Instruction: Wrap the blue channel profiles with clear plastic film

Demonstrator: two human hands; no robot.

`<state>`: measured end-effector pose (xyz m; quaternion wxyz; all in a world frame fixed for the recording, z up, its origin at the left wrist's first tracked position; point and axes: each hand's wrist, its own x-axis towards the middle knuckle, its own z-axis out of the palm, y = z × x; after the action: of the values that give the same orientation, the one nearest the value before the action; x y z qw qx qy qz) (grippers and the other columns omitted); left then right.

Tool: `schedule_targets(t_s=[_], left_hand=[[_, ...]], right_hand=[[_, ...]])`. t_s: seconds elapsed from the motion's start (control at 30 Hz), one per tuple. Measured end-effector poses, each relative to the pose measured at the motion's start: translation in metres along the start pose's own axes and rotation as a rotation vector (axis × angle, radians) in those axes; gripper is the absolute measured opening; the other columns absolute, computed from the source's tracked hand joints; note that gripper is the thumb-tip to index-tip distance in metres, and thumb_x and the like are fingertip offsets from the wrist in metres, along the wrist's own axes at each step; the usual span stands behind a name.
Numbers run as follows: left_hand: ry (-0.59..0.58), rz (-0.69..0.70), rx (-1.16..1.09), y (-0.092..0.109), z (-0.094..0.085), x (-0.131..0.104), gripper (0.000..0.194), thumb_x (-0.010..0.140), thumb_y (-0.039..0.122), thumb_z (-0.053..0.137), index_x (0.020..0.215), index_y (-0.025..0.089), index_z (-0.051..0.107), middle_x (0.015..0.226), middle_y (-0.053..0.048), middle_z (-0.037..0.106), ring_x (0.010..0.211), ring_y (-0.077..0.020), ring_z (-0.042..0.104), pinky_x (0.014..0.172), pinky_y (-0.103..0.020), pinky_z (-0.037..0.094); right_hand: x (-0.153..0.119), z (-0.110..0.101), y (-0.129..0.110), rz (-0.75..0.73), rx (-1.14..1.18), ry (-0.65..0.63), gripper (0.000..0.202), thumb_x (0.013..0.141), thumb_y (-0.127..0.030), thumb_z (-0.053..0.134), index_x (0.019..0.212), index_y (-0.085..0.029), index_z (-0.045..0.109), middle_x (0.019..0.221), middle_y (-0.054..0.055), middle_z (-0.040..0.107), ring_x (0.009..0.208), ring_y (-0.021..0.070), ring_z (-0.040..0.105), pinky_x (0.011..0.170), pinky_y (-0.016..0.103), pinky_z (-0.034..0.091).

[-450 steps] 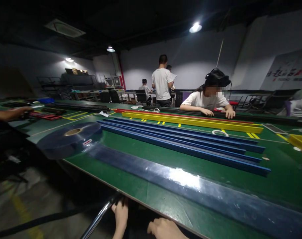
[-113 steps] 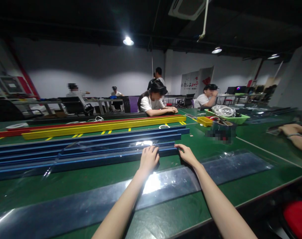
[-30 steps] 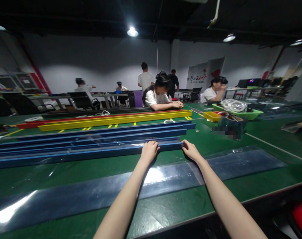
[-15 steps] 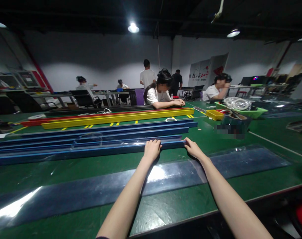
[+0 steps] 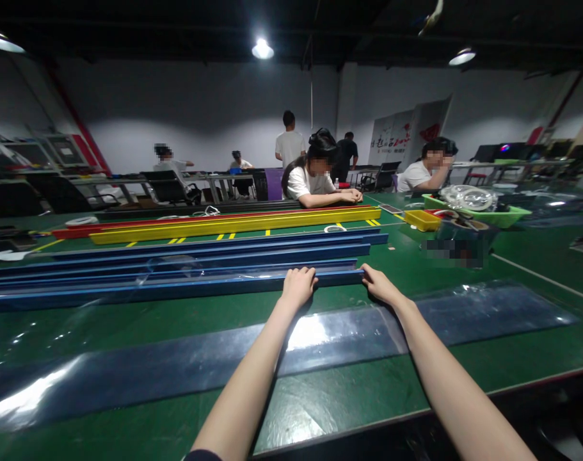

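Running leftward from the right hand's fingertips, the nearest blue channel (image 5: 176, 290) lies on the green table (image 5: 349, 397) and passes beneath the left hand's fingers. The left hand (image 5: 299, 285) has its fingers curled over the channel's upper edge, holding it; the right hand (image 5: 378, 283) touches its end, though whether those fingers pinch it I cannot tell. Clear film (image 5: 150, 272) loops across the channels left of the left fingers. Closer than both hands, under the forearms, stretches a wide transparent strip (image 5: 151, 365). Beyond the fingers lie more blue channels (image 5: 320, 251), then a yellow bar (image 5: 233, 227); a yellow tray (image 5: 422, 221) sits beyond and right of the right fingers.
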<state>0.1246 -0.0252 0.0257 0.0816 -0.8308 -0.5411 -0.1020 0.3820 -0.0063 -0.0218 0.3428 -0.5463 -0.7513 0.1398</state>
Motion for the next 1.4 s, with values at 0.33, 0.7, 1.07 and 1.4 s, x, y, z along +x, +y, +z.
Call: schedule_targets(t_s=[0.33,0.7,1.07,1.4], left_hand=[[-0.020,-0.008,0.002,0.000,0.000,0.001,0.024,0.092,0.031,0.036,0.101,0.019,0.054,0.103,-0.010,0.062,0.095,-0.0235,0.057,0.081,-0.036,0.037],[-0.044,0.000,0.011,-0.001,-0.003,0.004,0.022,0.091,0.031,0.038,0.099,0.018,0.054,0.100,-0.009,0.064,0.092,-0.0231,0.060,0.078,-0.035,0.038],[-0.021,-0.014,-0.011,0.000,-0.001,0.002,0.024,0.091,0.031,0.037,0.096,0.018,0.056,0.101,-0.009,0.064,0.094,-0.0228,0.059,0.080,-0.035,0.038],[-0.004,-0.009,-0.107,-0.012,-0.019,0.011,0.018,0.085,0.034,0.050,0.090,0.022,0.063,0.095,-0.004,0.069,0.092,-0.0209,0.061,0.073,-0.029,0.041]], right_hand=[[0.002,-0.001,0.000,-0.013,0.021,-0.002,0.021,0.070,-0.008,0.046,0.086,-0.020,0.052,0.091,0.006,0.066,0.085,0.0180,0.059,0.075,0.026,0.042],[0.002,0.000,0.004,0.027,0.082,-0.022,0.023,0.073,-0.009,0.047,0.091,-0.022,0.053,0.101,0.007,0.067,0.095,0.0201,0.060,0.085,0.032,0.042],[0.004,0.001,0.009,0.125,0.221,0.015,0.042,0.059,-0.008,0.044,0.095,-0.021,0.060,0.091,0.003,0.068,0.088,0.0182,0.060,0.084,0.031,0.044],[0.007,-0.007,0.000,0.116,0.305,-0.014,0.013,0.066,-0.022,0.054,0.077,-0.019,0.061,0.077,0.001,0.066,0.077,0.0168,0.061,0.076,0.031,0.048]])
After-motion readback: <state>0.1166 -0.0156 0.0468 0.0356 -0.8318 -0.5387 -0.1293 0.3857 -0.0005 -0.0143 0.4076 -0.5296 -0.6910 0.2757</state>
